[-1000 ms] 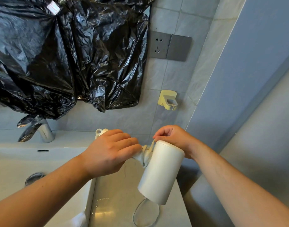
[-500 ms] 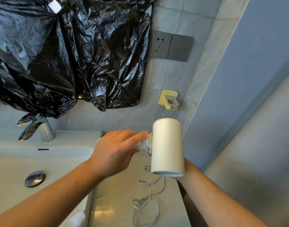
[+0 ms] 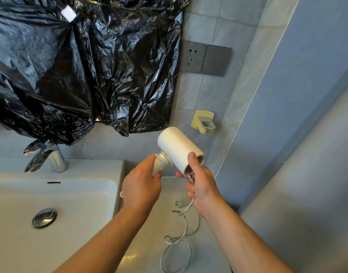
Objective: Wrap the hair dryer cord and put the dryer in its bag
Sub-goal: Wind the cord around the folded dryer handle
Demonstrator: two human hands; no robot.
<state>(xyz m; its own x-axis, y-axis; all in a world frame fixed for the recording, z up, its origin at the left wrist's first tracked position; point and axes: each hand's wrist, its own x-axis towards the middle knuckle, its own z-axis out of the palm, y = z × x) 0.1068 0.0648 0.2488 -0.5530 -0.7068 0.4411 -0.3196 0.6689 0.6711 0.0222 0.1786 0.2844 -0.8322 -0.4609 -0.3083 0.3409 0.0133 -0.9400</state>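
Tipping the dryer [image 3: 177, 148] off upright into a slant, right of the basin [image 3: 51, 194]. Gripping its handle [image 3: 159, 164] in the left hand [image 3: 140, 189] for steadiness; clenching the cord [image 3: 186, 209] in the right hand [image 3: 203, 186], bracing the barrel by thumb, likely readying a wrap.

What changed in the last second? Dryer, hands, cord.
The hair dryer swung from barrel-down to tilted up and away leftward. The right hand came from behind it to its near end, thumb on the barrel, the cord running through its curled fingers. More cord lies looped on the counter, plug in view. Same: the left hand grips the handle; the faucet.
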